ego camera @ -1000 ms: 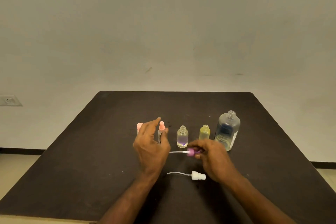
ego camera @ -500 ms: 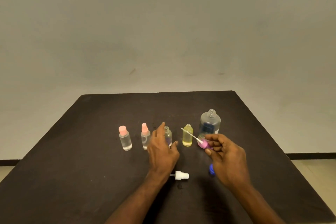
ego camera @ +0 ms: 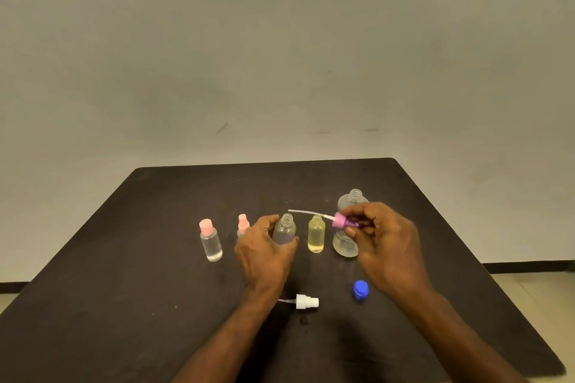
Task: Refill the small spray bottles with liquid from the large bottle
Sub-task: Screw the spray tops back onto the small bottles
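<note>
On the far left of the dark worktop [ego camera: 124,258] stood a small clear bottle with a pink cap [ego camera: 211,239]. It stood up straight, apart from both hands. Just to its right was a second small bottle with a pink spray top [ego camera: 243,225]. The left hand [ego camera: 264,253] hid the lower part of it.

The left hand was curled around an open little bottle [ego camera: 284,228] that had no top on it. The thumb was on the bottle's left side and a fingertip touched its right side, so the hand was holding it. The bottle stood up straight on the worktop with a little liquid at the bottom.

Next to it on the right stood a small yellow bottle [ego camera: 316,235], also with no top. No hand touched it.

Near the front edge, just right of the left wrist, a white spray top [ego camera: 306,301] lay on its side with its thin tube pointing left.

The right hand [ego camera: 382,242] was up above the worktop, pinching a purple spray top [ego camera: 343,222] between thumb and fingers. Its long thin tube [ego camera: 306,212] stuck out to the left, above the yellow bottle and reaching toward the open little bottle.

Behind that hand stood the large bottle [ego camera: 347,227], clear and open at the neck, partly hidden by the fingers. A blue cap [ego camera: 361,289] lay on the worktop below the right hand, not touched.
</note>
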